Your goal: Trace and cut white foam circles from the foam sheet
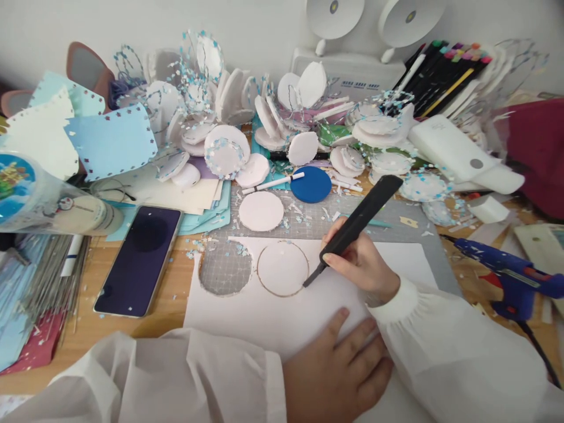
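Note:
My right hand (359, 258) grips a long black cutting tool (363, 217), tilted with its narrow tip down. That tip touches a white foam sheet (273, 329) at the right edge of a brown-edged circle (282, 268). To the circle's left is a round hole (225, 267), through which the grey gridded mat shows. My left hand (339, 367) lies flat on the sheet, fingers spread, near my right sleeve. A loose white disc (261, 211) rests just beyond the sheet. Behind it are a blue round lid (311, 184) and a white pen (273, 183).
A phone (138, 261) lies left of the sheet, beside a plastic cup (57, 200). On the right is a blue glue gun (511, 273) with its cord. White discs (227, 150) and starry garlands crowd the back, near markers (445, 76). Scraps litter the cutting mat (304, 217).

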The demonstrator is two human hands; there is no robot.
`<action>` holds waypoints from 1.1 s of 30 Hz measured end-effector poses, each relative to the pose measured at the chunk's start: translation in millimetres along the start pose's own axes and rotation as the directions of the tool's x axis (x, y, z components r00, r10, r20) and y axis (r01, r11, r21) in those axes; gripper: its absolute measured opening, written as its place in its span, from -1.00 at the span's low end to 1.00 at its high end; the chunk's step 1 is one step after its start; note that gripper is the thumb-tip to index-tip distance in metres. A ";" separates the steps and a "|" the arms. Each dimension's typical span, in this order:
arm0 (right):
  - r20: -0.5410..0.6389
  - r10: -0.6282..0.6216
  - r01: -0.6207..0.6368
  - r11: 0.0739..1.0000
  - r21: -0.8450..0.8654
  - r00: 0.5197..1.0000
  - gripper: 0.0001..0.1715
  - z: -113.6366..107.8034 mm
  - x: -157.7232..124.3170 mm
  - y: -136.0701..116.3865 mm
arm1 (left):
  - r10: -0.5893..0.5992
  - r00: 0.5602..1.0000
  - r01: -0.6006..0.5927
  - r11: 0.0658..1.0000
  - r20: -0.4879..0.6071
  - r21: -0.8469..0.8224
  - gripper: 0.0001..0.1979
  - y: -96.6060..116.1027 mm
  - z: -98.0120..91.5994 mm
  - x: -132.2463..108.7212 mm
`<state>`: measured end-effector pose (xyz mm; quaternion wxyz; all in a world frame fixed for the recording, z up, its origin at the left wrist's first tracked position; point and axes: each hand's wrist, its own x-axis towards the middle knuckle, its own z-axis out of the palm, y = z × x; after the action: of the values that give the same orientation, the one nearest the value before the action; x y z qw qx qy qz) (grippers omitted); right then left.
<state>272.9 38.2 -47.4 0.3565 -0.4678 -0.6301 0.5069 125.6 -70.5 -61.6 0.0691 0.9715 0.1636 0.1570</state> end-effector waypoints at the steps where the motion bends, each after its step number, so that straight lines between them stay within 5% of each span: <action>1: 0.012 -0.002 0.002 1.000 0.006 1.000 -0.74 -2.1 0.6 1.0 | 0.004 1.000 -0.004 1.000 0.003 0.001 -0.59 -0.4 -0.4 0.0; 8: 0.056 0.019 -0.027 0.990 0.137 0.998 -0.72 -14.9 1.1 7.2 | 0.014 0.998 -0.013 1.000 -0.055 0.011 -0.63 0.5 5.4 0.4; 33: 0.077 -0.025 0.028 0.999 -0.036 0.997 -0.79 -11.1 1.3 0.5 | 0.013 1.000 -0.012 1.000 -0.011 0.015 -0.61 0.4 0.4 1.4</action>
<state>282.9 42.8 -45.4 0.3300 -0.4463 -0.6587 0.5079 127.1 -70.5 -61.5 0.0602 0.9721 0.1590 0.1614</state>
